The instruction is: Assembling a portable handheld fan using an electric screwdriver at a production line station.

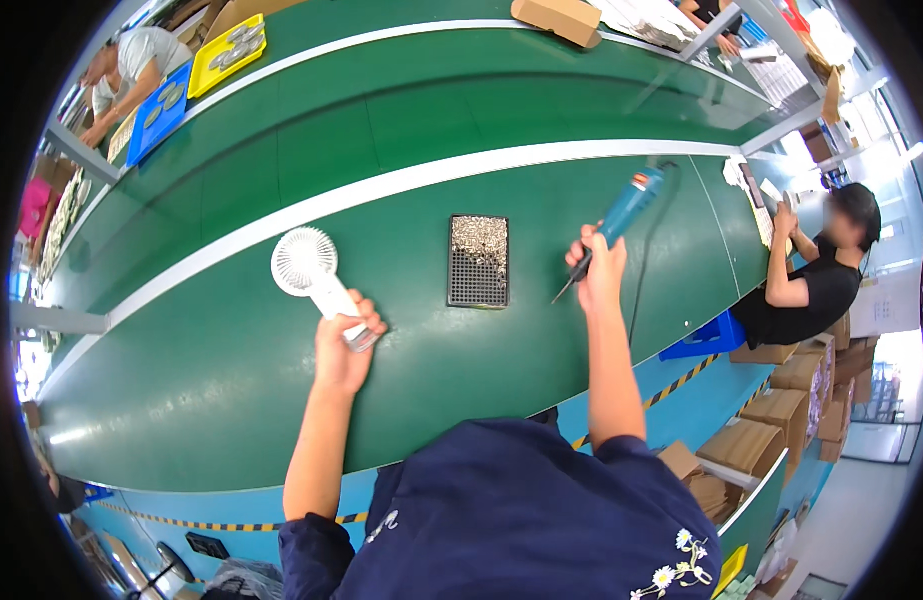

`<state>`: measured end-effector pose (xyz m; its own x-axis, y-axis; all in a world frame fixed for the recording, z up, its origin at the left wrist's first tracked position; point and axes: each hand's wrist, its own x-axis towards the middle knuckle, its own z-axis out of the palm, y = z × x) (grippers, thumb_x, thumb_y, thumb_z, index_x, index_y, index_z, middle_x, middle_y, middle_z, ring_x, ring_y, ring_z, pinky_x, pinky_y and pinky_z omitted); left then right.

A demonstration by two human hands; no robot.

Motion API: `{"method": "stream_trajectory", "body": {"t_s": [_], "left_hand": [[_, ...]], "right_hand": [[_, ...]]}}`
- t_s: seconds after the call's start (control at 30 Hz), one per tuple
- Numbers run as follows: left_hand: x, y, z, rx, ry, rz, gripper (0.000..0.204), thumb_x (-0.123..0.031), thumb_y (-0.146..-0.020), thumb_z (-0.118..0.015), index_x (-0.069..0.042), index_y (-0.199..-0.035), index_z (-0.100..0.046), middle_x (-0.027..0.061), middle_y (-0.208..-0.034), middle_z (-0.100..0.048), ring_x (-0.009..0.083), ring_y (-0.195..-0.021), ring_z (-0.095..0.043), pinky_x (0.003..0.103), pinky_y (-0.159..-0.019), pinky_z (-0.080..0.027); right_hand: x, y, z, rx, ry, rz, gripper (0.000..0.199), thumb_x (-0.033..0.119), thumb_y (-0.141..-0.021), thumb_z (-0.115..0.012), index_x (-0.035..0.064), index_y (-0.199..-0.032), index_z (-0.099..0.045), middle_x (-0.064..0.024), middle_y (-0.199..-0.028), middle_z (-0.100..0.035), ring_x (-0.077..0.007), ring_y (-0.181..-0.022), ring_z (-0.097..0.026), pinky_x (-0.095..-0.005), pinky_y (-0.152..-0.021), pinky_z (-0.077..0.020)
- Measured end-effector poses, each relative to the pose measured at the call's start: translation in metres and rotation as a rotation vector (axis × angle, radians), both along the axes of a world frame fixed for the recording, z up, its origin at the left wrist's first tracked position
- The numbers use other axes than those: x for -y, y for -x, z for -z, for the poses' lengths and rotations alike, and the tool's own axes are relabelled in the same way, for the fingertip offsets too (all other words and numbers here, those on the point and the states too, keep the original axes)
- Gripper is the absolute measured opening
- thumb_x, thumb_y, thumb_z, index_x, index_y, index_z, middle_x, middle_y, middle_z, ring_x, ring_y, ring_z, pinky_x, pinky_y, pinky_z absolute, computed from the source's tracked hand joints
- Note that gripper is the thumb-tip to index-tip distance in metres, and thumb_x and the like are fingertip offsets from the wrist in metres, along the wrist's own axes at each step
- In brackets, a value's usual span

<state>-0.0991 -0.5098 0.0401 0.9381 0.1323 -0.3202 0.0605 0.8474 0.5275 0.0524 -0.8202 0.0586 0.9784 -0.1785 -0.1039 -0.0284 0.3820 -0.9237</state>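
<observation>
Head view: left hand (344,345) is wrapped tight around the handle of a white handheld fan (312,272), round grille head pointing up and far-left, lifted just above the green table (232,380). Right hand (600,268) is clamped on a blue electric screwdriver (627,215), bit angled down toward the near-left, tip in the air, not touching anything; its cord trails back off the far right. Between the two hands a black screw tray (479,262) lies flat on the table, silver screws heaped at its far end, near end mostly bare grid. Fan and driver are well apart, the tray in the gap.

Judgement on doing it well: the fan likely needs turning so the screw side faces the bit, handle braced firmly, and the bit kept square to the hole so it doesn't skid on the plastic.

Around: white stripe (432,178) runs across the table; yellow tray (228,52) and blue tray (162,110) sit far left by a seated worker; cardboard box (559,18) at the far edge; a person in a black shirt (812,290) sits right, next to stacked cartons (802,390).
</observation>
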Motion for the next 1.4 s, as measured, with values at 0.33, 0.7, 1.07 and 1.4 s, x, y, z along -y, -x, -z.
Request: {"method": "stream_trajectory", "body": {"t_s": [0.33, 0.7, 1.07, 1.4], "left_hand": [[0.073, -0.030, 0.014, 0.093, 0.000, 0.155, 0.021, -0.026, -0.095, -0.048, -0.006, -0.097, -0.049, 0.0049, -0.076, -0.049, 0.0124, -0.058, -0.043, 0.026, -0.052, -0.035], [0.068, -0.039, 0.007, 0.097, -0.077, 0.203, 0.009, -0.009, -0.090, -0.056, -0.006, -0.096, -0.049, 0.0077, -0.085, -0.056, 0.0102, -0.064, -0.046, 0.024, -0.052, -0.035], [0.070, -0.035, 0.005, 0.054, -0.047, 0.179, 0.014, -0.005, -0.089, -0.058, -0.005, -0.099, -0.048, 0.0092, -0.088, -0.057, 0.0109, -0.068, -0.049, 0.025, -0.056, -0.039], [0.073, -0.037, 0.006, 0.064, -0.085, 0.104, 0.018, -0.002, -0.087, -0.059, -0.004, -0.100, -0.048, 0.0097, -0.093, -0.058, 0.0121, -0.070, -0.051, 0.026, -0.060, -0.043]], "right_hand": [[-0.068, 0.009, -0.047, 0.753, 0.047, -0.163, 0.053, 0.027, -0.093, -0.055, 0.0107, -0.132, -0.022, -0.0049, -0.066, -0.044, -0.0145, -0.052, -0.049, -0.0331, -0.051, -0.0469], [-0.106, -0.008, -0.009, 0.544, -0.252, -0.166, 0.081, 0.086, -0.073, -0.022, 0.0165, -0.111, -0.037, -0.0054, -0.054, -0.044, -0.0166, -0.035, -0.038, -0.0305, -0.036, -0.0359], [-0.114, -0.004, -0.010, 0.498, -0.212, -0.076, 0.081, 0.085, -0.073, -0.018, 0.0148, -0.109, -0.033, -0.0048, -0.054, -0.043, -0.0159, -0.035, -0.038, -0.0299, -0.035, -0.0358], [-0.114, -0.004, -0.021, 0.503, -0.264, -0.027, 0.079, 0.084, -0.075, -0.015, 0.0158, -0.111, -0.032, -0.0050, -0.055, -0.043, -0.0160, -0.035, -0.038, -0.0297, -0.035, -0.0352]]}}
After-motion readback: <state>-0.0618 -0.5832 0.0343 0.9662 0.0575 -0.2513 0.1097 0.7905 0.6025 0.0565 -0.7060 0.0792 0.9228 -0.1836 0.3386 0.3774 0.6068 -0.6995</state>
